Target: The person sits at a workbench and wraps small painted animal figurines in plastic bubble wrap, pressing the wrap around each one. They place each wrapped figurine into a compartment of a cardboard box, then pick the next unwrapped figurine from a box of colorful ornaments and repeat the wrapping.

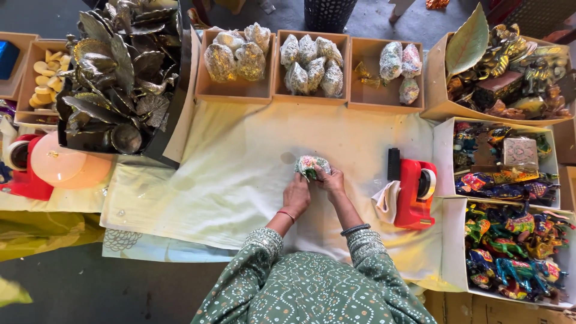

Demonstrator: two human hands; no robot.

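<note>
A small painted figurine in clear wrap (311,165) rests on the pale cloth (234,174) in the middle of the table. My left hand (297,195) is cupped against its near side. My right hand (330,179) grips it from the right, fingers curled over the wrap. Both sleeves are green with white dots. A red thread circles my left wrist and a dark bangle my right.
A red tape dispenser (415,191) stands right of my hands. Cardboard boxes of wrapped pieces (309,66) line the far edge. A dark bin of metal leaves (117,78) sits far left. Boxes of colourful animal figures (510,252) fill the right side.
</note>
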